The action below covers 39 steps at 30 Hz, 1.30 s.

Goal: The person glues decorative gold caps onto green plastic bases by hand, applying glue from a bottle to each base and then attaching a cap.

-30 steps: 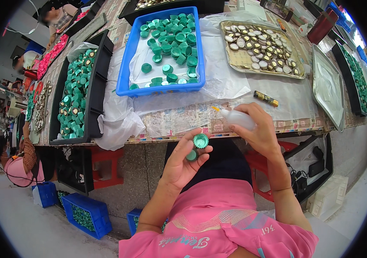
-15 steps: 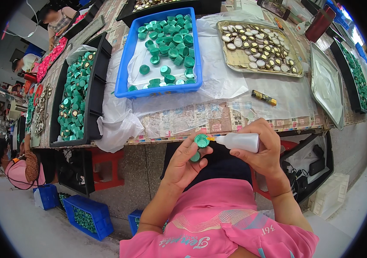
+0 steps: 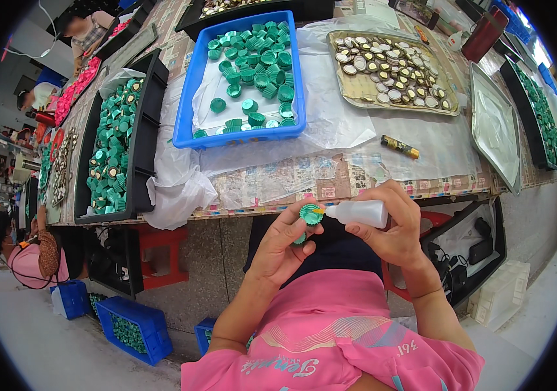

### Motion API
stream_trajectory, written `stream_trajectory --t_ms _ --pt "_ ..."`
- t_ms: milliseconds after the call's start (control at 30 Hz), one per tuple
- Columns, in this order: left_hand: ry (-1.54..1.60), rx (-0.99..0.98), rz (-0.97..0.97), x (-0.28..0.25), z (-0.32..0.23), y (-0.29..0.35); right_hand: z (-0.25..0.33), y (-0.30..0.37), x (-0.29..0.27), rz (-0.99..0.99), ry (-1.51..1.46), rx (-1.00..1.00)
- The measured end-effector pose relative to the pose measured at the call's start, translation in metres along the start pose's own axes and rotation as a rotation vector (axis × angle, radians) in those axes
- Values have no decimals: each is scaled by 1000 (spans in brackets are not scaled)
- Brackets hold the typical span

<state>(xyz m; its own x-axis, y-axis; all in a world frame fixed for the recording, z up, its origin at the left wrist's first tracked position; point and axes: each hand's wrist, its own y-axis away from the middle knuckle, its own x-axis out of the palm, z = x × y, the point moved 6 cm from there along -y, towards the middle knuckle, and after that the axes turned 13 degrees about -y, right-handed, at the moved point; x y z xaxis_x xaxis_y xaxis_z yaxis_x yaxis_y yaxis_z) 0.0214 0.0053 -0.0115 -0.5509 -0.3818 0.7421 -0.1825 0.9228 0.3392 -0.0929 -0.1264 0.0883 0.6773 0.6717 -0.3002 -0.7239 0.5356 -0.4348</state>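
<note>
Between the fingertips of my left hand (image 3: 280, 246) is a green fluted cup (image 3: 310, 214), its hollow side facing up. A second green cup (image 3: 300, 238) sits lower in the same hand, partly hidden by the fingers. My right hand (image 3: 396, 231) grips a white squeeze bottle (image 3: 363, 213), tilted sideways. The bottle's thin yellow tip (image 3: 319, 211) points left and reaches the rim of the upper cup; whether it touches cannot be told. Both hands are just in front of the table's near edge.
On the table stand a blue tray (image 3: 184, 117) of green cups, a metal tray (image 3: 357, 101) of small round discs and a black crate (image 3: 141, 156) of filled cups. A black-and-gold tube (image 3: 400, 146) lies near the edge. A person (image 3: 37, 254) sits at the left.
The upper cup has turned slightly and shifted a little to the right. The bottle has moved slightly left, bringing its tip over the cup's rim. Both hands keep their hold.
</note>
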Motion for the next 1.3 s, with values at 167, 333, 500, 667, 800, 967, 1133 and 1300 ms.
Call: stream_trajectory --t_ms 167,333,500,667,800,967,1133,1300 --pt "-21 25 -3 -4 -1 0 2 -1 -2 -8 6 9" --pt "-123 79 -55 -4 -4 0 6 2 -3 -10 44 6" --pt "-22 77 -129 -5 -5 2 7 2 -4 -29 33 -25" --pt "-87 184 -132 -7 -14 6 6 3 -6 -87 3 -69" --pt "-137 214 -147 -6 -23 9 -12 4 -7 -132 -88 27" --pt "-251 327 -243 -7 -34 10 -39 -7 0 -66 -27 252" --pt "-271 394 -241 -4 -39 -1 -56 -21 1 2 111 254" --pt "-176 351 -194 16 -36 -18 -68 -35 -19 86 208 274"
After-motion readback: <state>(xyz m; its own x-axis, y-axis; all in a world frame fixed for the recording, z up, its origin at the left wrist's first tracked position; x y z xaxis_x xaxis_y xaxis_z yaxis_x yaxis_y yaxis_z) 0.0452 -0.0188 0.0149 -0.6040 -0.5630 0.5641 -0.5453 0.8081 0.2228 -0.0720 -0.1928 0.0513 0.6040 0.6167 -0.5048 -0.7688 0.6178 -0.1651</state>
